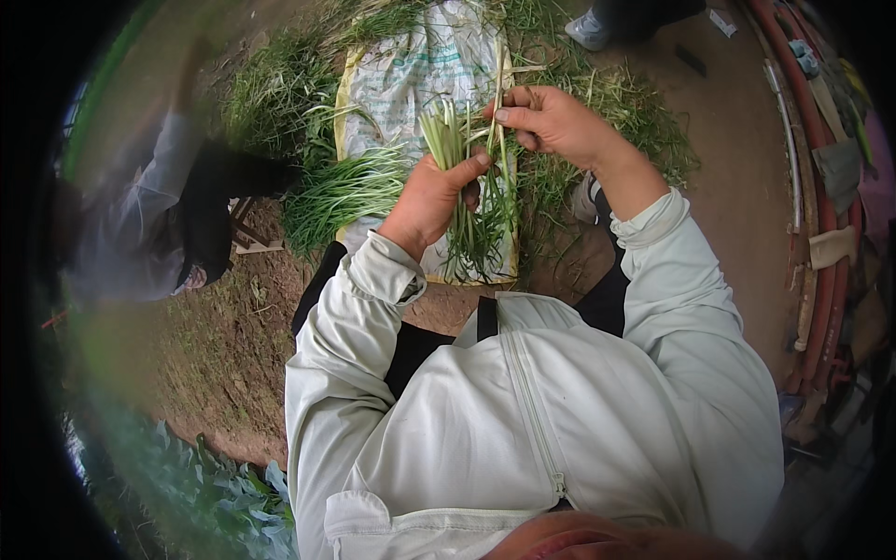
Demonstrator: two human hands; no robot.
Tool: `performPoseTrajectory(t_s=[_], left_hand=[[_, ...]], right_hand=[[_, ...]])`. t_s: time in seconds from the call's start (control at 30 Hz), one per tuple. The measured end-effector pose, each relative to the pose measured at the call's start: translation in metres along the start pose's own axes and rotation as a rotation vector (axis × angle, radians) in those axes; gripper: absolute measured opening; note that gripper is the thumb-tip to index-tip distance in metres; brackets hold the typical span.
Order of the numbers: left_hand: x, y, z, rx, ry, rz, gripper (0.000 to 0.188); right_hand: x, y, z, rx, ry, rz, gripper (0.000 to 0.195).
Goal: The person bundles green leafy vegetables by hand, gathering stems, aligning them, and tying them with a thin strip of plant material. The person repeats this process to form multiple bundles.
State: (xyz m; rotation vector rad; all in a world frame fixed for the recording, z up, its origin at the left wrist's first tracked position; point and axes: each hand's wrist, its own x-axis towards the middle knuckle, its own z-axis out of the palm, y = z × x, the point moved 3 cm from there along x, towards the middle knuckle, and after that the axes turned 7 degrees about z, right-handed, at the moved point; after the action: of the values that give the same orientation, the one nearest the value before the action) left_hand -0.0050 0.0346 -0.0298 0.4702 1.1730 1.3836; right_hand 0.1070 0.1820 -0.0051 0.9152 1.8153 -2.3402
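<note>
In my left hand (437, 192) is a bunch of leafy green stalks (441, 136), its pale ends pointing up and its thin leaves hanging below my fist. My right hand (542, 119), just to the right, pinches a few long pale stalks (498, 91) between thumb and fingers. Under both hands lies a white woven plastic sack (392, 77) with yellow edges and green print. A laid-out pile of similar green stalks (350, 192) rests at the sack's left side, close to my left wrist.
Heaps of loose greens lie on the ground left (273, 98) and right (623, 112) of the sack. A person (147, 210) is at the left by a small wooden stool (255, 231). Another person's shoe (588, 30) shows at the top. Red pipes (829, 301) run along the right.
</note>
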Motion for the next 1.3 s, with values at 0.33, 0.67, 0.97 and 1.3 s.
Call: performPoseTrajectory(t_s=[0.33, 0.67, 0.97, 1.3], left_hand=[[0.001, 0.005, -0.003, 0.057, 0.002, 0.009, 0.018], [0.003, 0.003, -0.019, -0.059, 0.186, 0.029, 0.020], [-0.002, 0.016, -0.009, 0.129, 0.061, 0.106, 0.028], [0.000, 0.008, -0.003, 0.104, 0.039, 0.113, 0.018]], right_hand=[[0.003, -0.001, 0.003, 0.019, 0.104, -0.057, 0.020], [0.003, 0.004, -0.007, 0.066, 0.138, -0.181, 0.014], [0.003, 0.000, -0.003, 0.152, 0.086, -0.151, 0.018], [0.002, 0.004, 0.010, -0.016, 0.071, -0.121, 0.024]])
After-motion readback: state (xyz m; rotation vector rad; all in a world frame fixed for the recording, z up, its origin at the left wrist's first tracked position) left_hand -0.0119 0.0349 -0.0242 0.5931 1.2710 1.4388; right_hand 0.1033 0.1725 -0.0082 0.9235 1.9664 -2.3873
